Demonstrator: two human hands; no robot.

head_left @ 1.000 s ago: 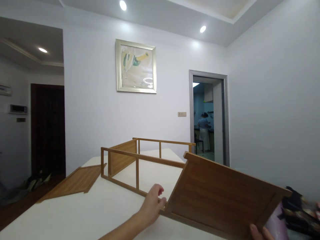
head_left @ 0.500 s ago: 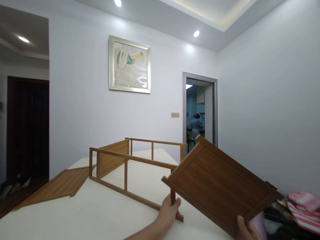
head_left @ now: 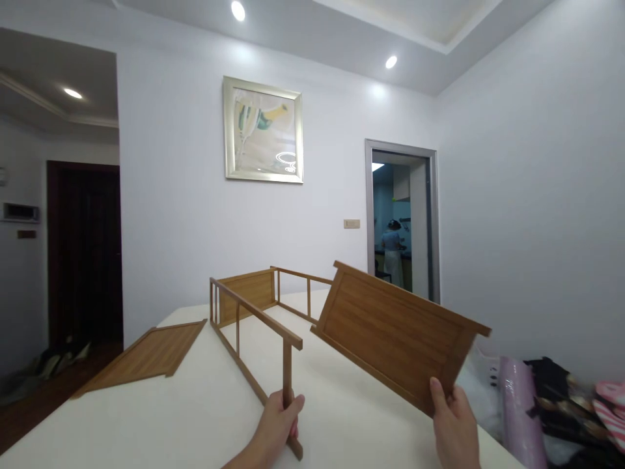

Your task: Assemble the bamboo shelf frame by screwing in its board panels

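My left hand (head_left: 279, 420) is wrapped round the near end post of a wooden side frame (head_left: 237, 339), which stands on edge on the white table (head_left: 195, 420). In my right hand (head_left: 452, 420) is a brown wooden panel (head_left: 390, 329), gripped at its lower right corner and tilted above the table. At the far end a second panel (head_left: 248, 294) stands upright between the near frame and another side frame (head_left: 308, 298). Part of that farther frame is hidden behind the panel I hold.
A loose wooden panel (head_left: 146, 358) lies flat at the table's left. Beyond the right edge are a pink roll (head_left: 520, 410) and a pile of dark and striped things (head_left: 561, 404). A person (head_left: 392, 251) stands through the doorway, beyond the wall with a framed picture (head_left: 263, 130).
The held panel has moved left and levelled somewhat, and more of my right hand shows. The near frame's close end has swung left with my left hand. The view has turned slightly left.
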